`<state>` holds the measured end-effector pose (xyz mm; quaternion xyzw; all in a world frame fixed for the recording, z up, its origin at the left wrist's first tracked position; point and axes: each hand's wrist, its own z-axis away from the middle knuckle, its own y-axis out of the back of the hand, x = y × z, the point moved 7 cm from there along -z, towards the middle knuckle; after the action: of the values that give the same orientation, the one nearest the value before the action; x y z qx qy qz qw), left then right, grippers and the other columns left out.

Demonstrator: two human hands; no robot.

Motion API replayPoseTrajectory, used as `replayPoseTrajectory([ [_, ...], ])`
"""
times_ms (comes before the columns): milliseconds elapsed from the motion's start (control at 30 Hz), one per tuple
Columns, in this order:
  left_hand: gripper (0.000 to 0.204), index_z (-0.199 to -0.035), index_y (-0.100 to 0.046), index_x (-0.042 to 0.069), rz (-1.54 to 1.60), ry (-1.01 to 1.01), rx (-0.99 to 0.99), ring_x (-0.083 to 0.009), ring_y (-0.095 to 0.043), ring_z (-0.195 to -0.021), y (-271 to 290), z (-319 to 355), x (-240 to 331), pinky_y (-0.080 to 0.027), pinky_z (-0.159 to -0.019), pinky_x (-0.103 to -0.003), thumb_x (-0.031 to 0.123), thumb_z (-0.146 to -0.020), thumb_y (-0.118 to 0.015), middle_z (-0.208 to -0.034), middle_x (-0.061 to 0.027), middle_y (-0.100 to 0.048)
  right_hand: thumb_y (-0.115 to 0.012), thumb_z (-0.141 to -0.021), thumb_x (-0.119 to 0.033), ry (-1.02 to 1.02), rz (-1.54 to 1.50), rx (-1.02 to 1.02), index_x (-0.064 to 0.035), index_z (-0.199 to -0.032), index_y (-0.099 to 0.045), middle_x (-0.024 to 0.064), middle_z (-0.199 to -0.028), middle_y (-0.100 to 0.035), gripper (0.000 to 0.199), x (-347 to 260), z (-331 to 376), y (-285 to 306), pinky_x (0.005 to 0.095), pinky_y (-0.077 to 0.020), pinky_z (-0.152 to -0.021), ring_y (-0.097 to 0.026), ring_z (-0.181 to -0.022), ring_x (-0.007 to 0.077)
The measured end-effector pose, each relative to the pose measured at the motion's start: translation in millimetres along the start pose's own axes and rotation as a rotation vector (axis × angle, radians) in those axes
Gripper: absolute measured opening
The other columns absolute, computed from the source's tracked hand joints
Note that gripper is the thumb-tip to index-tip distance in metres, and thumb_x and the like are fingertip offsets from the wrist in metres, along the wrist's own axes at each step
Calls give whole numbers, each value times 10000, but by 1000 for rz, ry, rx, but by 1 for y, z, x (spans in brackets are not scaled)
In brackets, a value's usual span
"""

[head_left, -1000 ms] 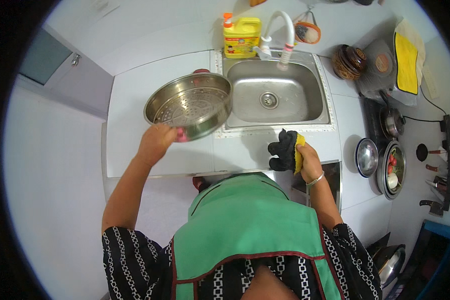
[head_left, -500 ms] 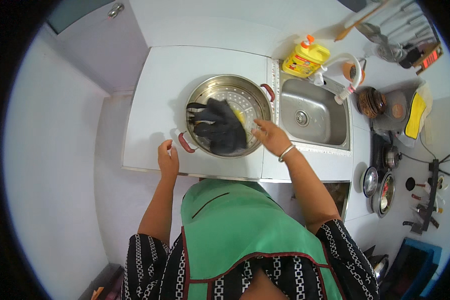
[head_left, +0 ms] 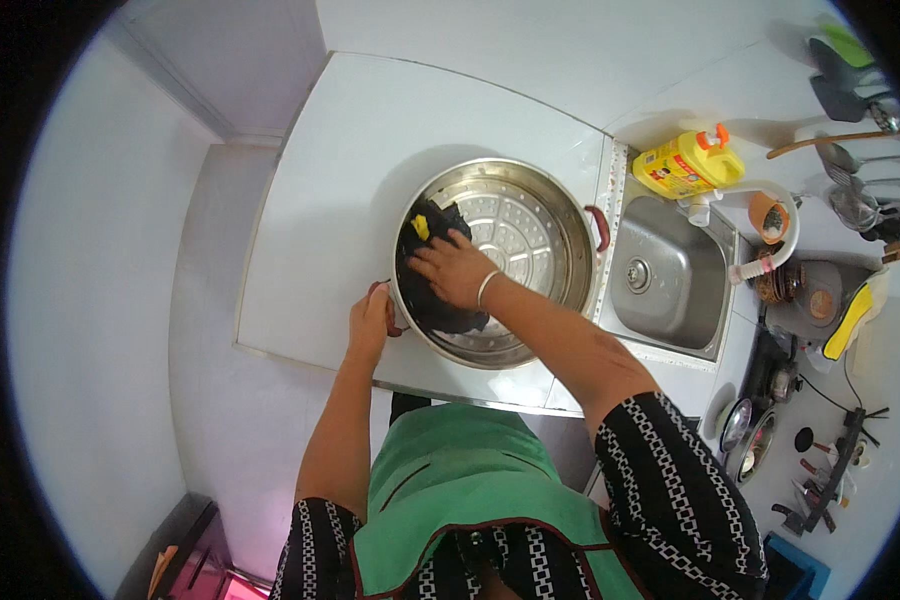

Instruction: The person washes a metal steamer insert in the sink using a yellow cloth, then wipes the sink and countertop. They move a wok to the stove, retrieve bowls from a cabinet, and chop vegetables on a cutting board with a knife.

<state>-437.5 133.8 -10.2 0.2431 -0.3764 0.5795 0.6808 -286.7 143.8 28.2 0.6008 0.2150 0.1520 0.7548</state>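
A wide steel steamer pot (head_left: 580,215) with a perforated bottom stands on the white counter. My left hand (head_left: 372,318) is closed around its near left red-brown handle (head_left: 397,326). Inside, along the left wall, lies a crumpled black glove-like thing (head_left: 445,312) with a small yellow piece (head_left: 421,227) on top. Over it my right hand (head_left: 457,268) rests palm down, fingers stretched out and touching the black material. On the pot's far right side the other red-brown handle (head_left: 598,228) is untouched.
To the right is a steel sink (head_left: 670,285) with a white tap hose (head_left: 782,245). Behind it stands a yellow pump bottle (head_left: 685,165). Utensils (head_left: 860,185) hang on the right wall, above pots. Knives (head_left: 820,490) hang lower down. The counter (head_left: 310,230) ends at a front edge before me.
My left hand has taken hold of the near left handle. My right hand has moved left onto the black glove-like thing, which is now more bunched against the left wall. The view has shifted.
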Motion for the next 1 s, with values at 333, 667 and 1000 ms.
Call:
replayPoseTrajectory([
  [333, 389, -577, -449, 95, 157, -84, 126, -82, -343, -453, -9, 9, 1, -273, -424, -249, 320, -894, -477, -516, 20, -377, -468, -823, -137, -792, 111, -99, -61, -1178, -475, 143, -1143, -565, 363, 154, 22, 6, 398, -475, -796, -593, -973, 285],
  [667, 403, -596, -451, 59, 117, -87, 152, -93, -362, -453, -16, 10, -3, -370, -377, -254, 325, -898, -458, -541, 11, -382, -422, -843, -353, -542, -387, -900, 7, -1123, -593, 220, -1174, -553, 487, -3, 99, -23, 387, -395, -954, -526, -1106, 341],
  [1000, 400, -603, -463, 68, 21, -51, 41, -110, -382, -446, -1, 21, -6, -359, -401, -261, 346, -892, -457, -531, -7, -400, -429, -883, -220, -713, -2106, 758, -24, -836, -521, 79, -738, -546, 221, 88, 12, 34, 285, -430, -438, -541, -599, 183],
])
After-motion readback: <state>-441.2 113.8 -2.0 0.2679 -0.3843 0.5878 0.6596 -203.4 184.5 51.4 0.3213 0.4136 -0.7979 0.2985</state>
